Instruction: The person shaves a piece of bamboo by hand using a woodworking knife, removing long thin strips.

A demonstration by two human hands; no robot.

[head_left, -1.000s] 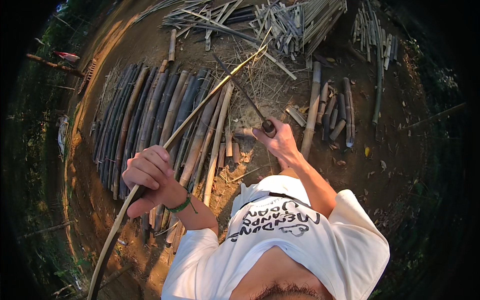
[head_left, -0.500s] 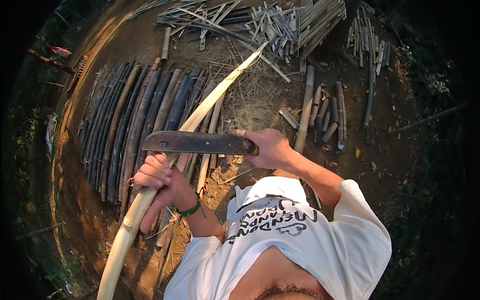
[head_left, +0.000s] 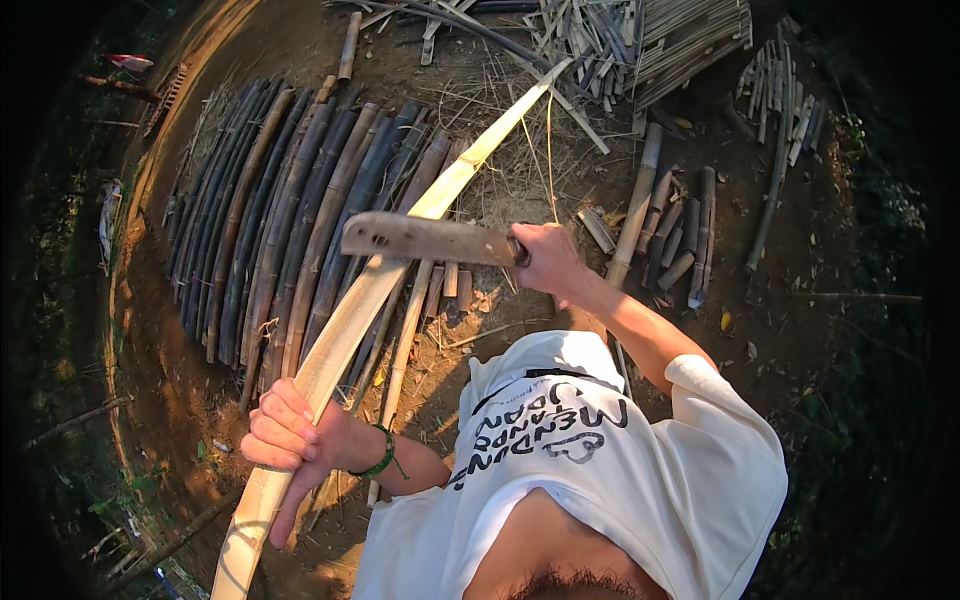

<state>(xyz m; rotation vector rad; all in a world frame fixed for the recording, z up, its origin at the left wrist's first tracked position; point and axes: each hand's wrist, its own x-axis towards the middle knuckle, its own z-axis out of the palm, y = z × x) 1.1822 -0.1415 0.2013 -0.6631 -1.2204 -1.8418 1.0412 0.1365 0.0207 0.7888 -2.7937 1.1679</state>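
Note:
A long pale split bamboo strip (head_left: 345,330) slants from the lower left up to the far middle. My left hand (head_left: 300,430) is wrapped round its lower part, with a green cord bracelet on the wrist. In my right hand (head_left: 550,262) is the handle of a machete (head_left: 430,240). Its broad dark blade lies across the strip, beyond my left hand, and looks slightly blurred. From the strip's far end a thin sliver (head_left: 550,150) hangs down toward my right hand.
Dark bamboo poles (head_left: 290,220) lie side by side on the ground at left. Short bamboo pieces (head_left: 675,235) lie right of my right hand. Split slats (head_left: 590,50) are heaped at the far side, near a slatted stack (head_left: 695,45). Shavings and dry leaves litter the soil.
My left hand has moved nearer along the strip, away from the blade. The machete has shifted right and farther out along it. A thin sliver now hangs from the far end.

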